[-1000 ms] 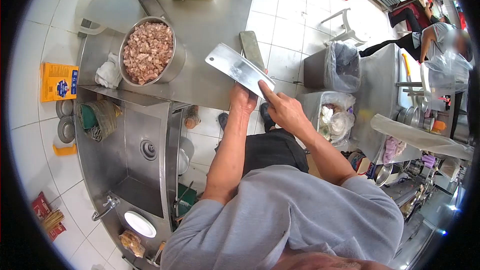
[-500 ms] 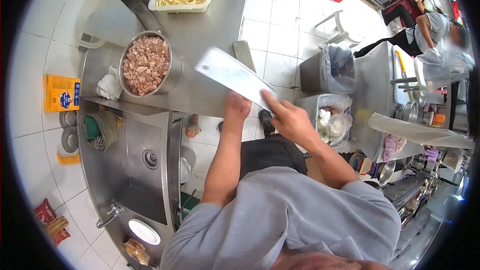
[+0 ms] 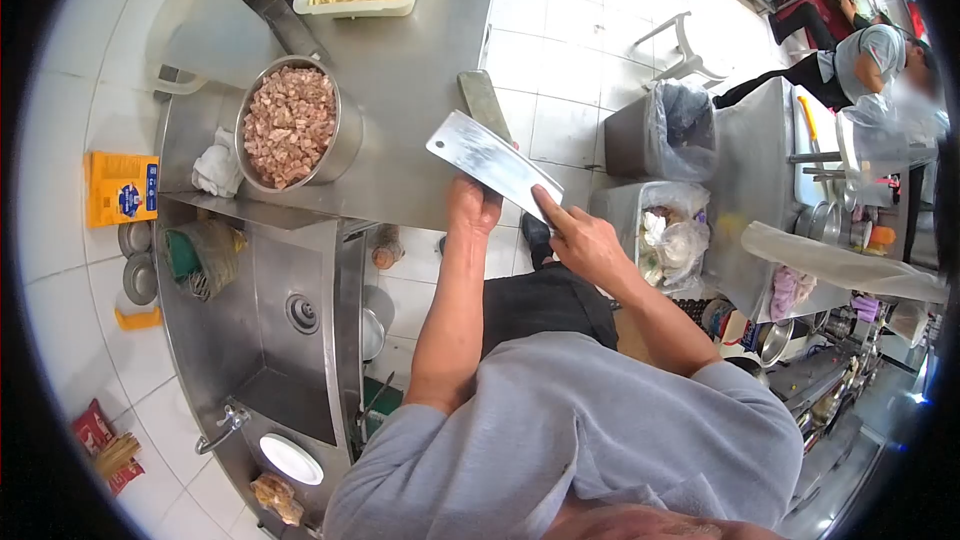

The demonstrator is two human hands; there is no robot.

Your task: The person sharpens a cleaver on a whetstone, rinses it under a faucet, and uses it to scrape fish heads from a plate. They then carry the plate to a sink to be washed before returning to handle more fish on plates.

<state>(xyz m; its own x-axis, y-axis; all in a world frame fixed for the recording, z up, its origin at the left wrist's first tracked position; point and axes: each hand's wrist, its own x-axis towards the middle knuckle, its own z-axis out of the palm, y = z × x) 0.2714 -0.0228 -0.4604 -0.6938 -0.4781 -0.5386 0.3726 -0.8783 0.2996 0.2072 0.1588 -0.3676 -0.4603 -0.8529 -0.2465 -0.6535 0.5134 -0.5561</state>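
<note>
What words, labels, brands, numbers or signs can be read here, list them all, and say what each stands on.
No text can be read for certain.
Yellow box: print and a blue label, too small to read.
Red packaging at lower left: pale marks, too small to read.
Cleaver: no lettering shows on the visible blade face.
Elsewhere: any print is too small or blurred to read.

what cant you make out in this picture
Head view:
Cleaver: handle hidden by the right hand.
Left hand: fingertips curled out of sight, so any grip is unclear.
Tray: far end cut off by the top edge.
Bowl: inside bottom covered by meat.
Box: print too small to read.
</note>
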